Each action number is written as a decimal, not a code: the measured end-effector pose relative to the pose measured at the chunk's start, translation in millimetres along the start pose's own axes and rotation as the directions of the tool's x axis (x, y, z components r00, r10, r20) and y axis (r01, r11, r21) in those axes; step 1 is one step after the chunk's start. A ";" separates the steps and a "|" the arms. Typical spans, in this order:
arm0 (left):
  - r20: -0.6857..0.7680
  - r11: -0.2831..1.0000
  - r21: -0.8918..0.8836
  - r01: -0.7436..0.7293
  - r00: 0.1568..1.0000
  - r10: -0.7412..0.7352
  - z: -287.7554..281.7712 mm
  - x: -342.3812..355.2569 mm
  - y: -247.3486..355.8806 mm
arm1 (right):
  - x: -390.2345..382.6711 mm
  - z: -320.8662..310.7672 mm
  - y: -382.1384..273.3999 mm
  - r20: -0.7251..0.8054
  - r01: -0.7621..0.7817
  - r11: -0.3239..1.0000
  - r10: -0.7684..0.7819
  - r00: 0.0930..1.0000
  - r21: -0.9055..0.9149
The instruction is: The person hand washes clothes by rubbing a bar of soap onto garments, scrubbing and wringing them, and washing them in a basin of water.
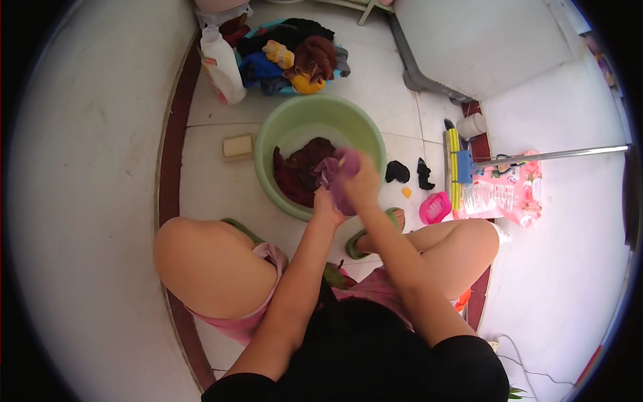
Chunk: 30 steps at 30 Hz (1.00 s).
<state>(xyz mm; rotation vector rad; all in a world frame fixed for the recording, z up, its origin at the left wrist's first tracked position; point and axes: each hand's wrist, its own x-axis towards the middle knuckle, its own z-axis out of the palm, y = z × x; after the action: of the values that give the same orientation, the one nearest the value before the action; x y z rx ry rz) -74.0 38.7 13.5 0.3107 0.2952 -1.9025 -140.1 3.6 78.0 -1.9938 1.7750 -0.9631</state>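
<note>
Over the near right part of a pale green basin (268,181), both my hands hold a bunched purple cloth (343,194), which is blurred by motion. My left hand (328,202) grips it from below and to the left, its fingers partly hidden by the fabric. On the upper right side, my right hand (362,179) is closed round the same cloth and smeared by movement. Beneath them, a wet-looking dark maroon garment (305,164) lies in the basin.
Beyond the basin stand a white bottle (222,67) and a turquoise tub heaped with clothes (315,57). Left lies a soap bar (238,146) in its dish. Right are black socks (397,171), a pink brush (435,208), a sponge mop (463,166) and a pink bag (522,191).
</note>
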 end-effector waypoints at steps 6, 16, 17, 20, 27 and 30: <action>-0.178 0.977 0.112 -0.180 0.964 0.198 0.0 -5.9 34.8 | -37.0 0.9 -44.0 0.046 0.031 0.967 -0.044 0.998 0.254; -0.215 0.992 0.103 -0.073 0.972 0.094 47.6 -14.5 0.8 | 35.8 0.0 28.1 -0.051 -0.060 0.997 0.057 0.997 -0.053; -0.264 0.991 0.105 -0.088 0.958 0.113 53.5 -17.2 4.2 | 40.5 -10.1 17.1 -0.063 -0.036 0.999 0.039 0.997 0.037; -0.396 1.000 0.019 0.018 0.918 -0.009 25.2 -9.9 22.4 | 47.5 -12.1 4.5 -0.109 0.031 0.971 -0.006 0.994 0.236; 0.210 0.998 -0.031 0.059 0.976 -0.051 -41.9 1.0 44.4 | -66.9 -4.6 -41.5 0.117 0.560 0.776 -0.609 0.784 0.289; 0.251 0.962 -0.233 0.142 0.965 -0.082 -68.9 11.9 34.5 | -57.7 1.9 -33.4 0.269 0.482 0.866 -0.500 0.823 0.136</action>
<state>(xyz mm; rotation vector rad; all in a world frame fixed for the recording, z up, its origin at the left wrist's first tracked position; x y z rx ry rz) -40.7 40.7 -56.9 -0.1071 0.3917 -1.9657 -114.2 65.0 81.5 -2.4609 1.0734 -0.7793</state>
